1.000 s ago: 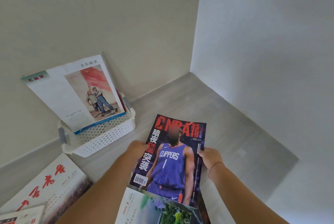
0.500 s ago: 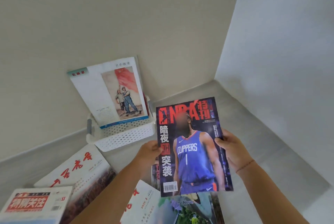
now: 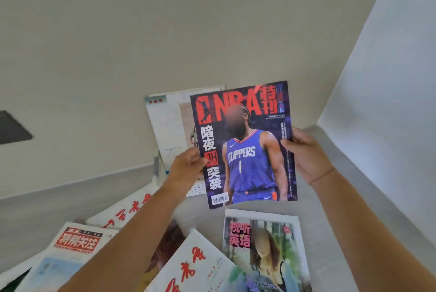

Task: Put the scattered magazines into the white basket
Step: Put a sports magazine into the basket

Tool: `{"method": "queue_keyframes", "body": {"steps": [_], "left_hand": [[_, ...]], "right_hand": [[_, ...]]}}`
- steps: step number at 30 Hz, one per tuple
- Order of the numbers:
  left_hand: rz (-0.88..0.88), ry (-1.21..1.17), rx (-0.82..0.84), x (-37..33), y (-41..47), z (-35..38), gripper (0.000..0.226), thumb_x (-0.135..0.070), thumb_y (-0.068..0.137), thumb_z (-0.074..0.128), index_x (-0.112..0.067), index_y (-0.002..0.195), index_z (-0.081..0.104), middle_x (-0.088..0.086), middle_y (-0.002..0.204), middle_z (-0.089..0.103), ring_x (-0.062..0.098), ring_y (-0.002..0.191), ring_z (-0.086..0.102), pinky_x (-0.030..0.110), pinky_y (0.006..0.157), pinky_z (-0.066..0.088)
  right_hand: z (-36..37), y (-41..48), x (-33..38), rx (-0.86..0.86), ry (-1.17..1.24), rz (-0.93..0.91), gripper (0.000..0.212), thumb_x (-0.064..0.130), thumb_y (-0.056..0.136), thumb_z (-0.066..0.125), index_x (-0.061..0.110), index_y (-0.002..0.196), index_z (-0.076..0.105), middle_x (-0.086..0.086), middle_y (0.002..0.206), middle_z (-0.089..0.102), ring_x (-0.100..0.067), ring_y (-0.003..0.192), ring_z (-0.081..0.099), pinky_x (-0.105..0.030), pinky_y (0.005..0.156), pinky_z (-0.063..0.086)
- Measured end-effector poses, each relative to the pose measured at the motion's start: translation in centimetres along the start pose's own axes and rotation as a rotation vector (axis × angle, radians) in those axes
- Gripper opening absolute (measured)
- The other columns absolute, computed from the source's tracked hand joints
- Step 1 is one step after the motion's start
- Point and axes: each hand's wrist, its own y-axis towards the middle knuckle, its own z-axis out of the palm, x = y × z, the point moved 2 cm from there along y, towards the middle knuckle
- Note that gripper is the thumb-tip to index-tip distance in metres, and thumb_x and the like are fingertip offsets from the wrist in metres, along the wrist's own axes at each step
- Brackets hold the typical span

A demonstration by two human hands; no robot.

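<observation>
I hold a purple NBA magazine [image 3: 245,145] upright in the air with both hands. My left hand [image 3: 187,166] grips its left edge and my right hand [image 3: 306,152] grips its right edge. Behind it stands the white basket [image 3: 197,188], mostly hidden by the magazine and my left arm. A white magazine with a painting on its cover [image 3: 169,124] leans upright in the basket against the wall. On the floor nearer me lie several magazines: one with red calligraphy [image 3: 127,211], a red-titled one [image 3: 75,244], another calligraphy one [image 3: 195,265] and a language magazine [image 3: 264,249].
Beige wall behind the basket meets a white wall [image 3: 377,79] at the corner on the right. Grey floor [image 3: 59,202] runs along the skirting. A dark object [image 3: 11,131] shows at the left edge.
I have lifted the NBA magazine off the floor pile and raised it upright in front of the basket. The view has shifted left, so the basket now sits behind the magazine.
</observation>
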Motion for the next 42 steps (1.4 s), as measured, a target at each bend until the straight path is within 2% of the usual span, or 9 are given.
{"method": "queue_keyframes", "body": {"steps": [4,11,16,19,27,30,35,38,42], "left_hand": [[0.139,-0.028,-0.182,-3.3,1.9,-5.1,0.022,0.004,0.088,0.052,-0.008,0.101,0.066,0.006,0.085,0.071,0.009,0.069,0.067,0.018,0.064,0.056],[0.097,0.112,-0.487,-1.1,5.4,-9.6,0.019,0.0,0.082,0.061,-0.012,0.089,0.074,0.008,0.086,0.073,0.02,0.075,0.063,0.04,0.084,0.053],[0.012,0.094,-0.576,2.1,7.7,-10.5,0.018,-0.001,0.081,0.062,-0.013,0.087,0.074,0.008,0.078,0.07,0.028,0.078,0.068,0.048,0.085,0.055],[0.026,0.121,-0.644,3.2,8.5,-11.2,0.017,-0.004,0.08,0.063,-0.016,0.085,0.074,0.005,0.076,0.07,0.033,0.081,0.069,0.047,0.082,0.055],[-0.007,0.267,-0.63,6.0,9.9,-10.2,0.016,-0.006,0.08,0.064,-0.015,0.088,0.075,0.006,0.084,0.075,0.015,0.066,0.061,0.018,0.056,0.041],[-0.014,0.303,-0.642,6.0,10.7,-10.1,0.019,-0.006,0.081,0.063,-0.014,0.096,0.071,0.004,0.091,0.072,0.018,0.074,0.062,0.014,0.056,0.037],[-0.013,0.371,-0.6,6.8,11.2,-10.6,0.036,-0.013,0.09,0.056,-0.011,0.126,0.058,0.011,0.12,0.065,0.027,0.102,0.061,0.03,0.084,0.044],[0.036,0.469,-0.521,7.7,11.1,-10.0,0.028,-0.01,0.095,0.044,-0.011,0.114,0.064,0.014,0.103,0.071,0.023,0.076,0.059,0.024,0.06,0.041],[0.034,0.365,-0.563,7.9,11.0,-9.5,0.027,-0.009,0.095,0.041,-0.012,0.103,0.067,0.006,0.087,0.068,0.004,0.059,0.055,0.012,0.045,0.038]], "right_hand": [[5.7,4.7,1.7,0.046,-0.018,-0.084,0.035,-0.012,0.087,0.044,0.015,0.092,0.065,0.003,0.082,0.071,-0.01,0.073,0.065,-0.022,0.07,0.052],[11.5,9.6,-1.0,0.0,-0.278,-0.131,0.023,-0.004,0.084,0.052,0.012,0.089,0.067,-0.017,0.094,0.07,-0.017,0.084,0.057,-0.041,0.084,0.05],[13.2,11.6,-3.1,-0.003,-0.339,-0.111,0.024,0.001,0.084,0.054,0.021,0.079,0.066,-0.008,0.084,0.068,-0.017,0.078,0.057,-0.035,0.078,0.049],[14.0,12.5,-4.0,0.012,-0.346,-0.074,0.019,0.001,0.084,0.055,0.015,0.081,0.067,-0.016,0.087,0.071,-0.018,0.076,0.058,-0.036,0.078,0.05],[12.0,12.1,-9.0,-0.101,-0.517,0.022,0.012,0.003,0.079,0.058,-0.003,0.071,0.064,-0.02,0.065,0.06,-0.014,0.064,0.047,-0.028,0.062,0.038],[11.5,12.7,-9.5,-0.164,-0.537,0.041,0.004,0.008,0.08,0.062,0.008,0.081,0.065,-0.014,0.085,0.068,-0.018,0.073,0.056,-0.026,0.065,0.042],[11.1,12.6,-11.4,-0.176,-0.732,0.217,0.042,0.024,0.088,0.057,0.019,0.129,0.05,-0.012,0.131,0.05,-0.032,0.113,0.055,-0.04,0.097,0.046],[11.5,11.8,-13.2,-0.093,-0.657,0.349,0.048,0.018,0.094,0.042,0.022,0.141,0.038,-0.012,0.134,0.052,-0.031,0.11,0.057,-0.037,0.094,0.046],[11.8,12.2,-12.9,-0.125,-0.635,0.231,0.042,0.003,0.089,0.033,0.019,0.116,0.06,-0.012,0.112,0.067,-0.031,0.098,0.06,-0.031,0.084,0.045]]}}
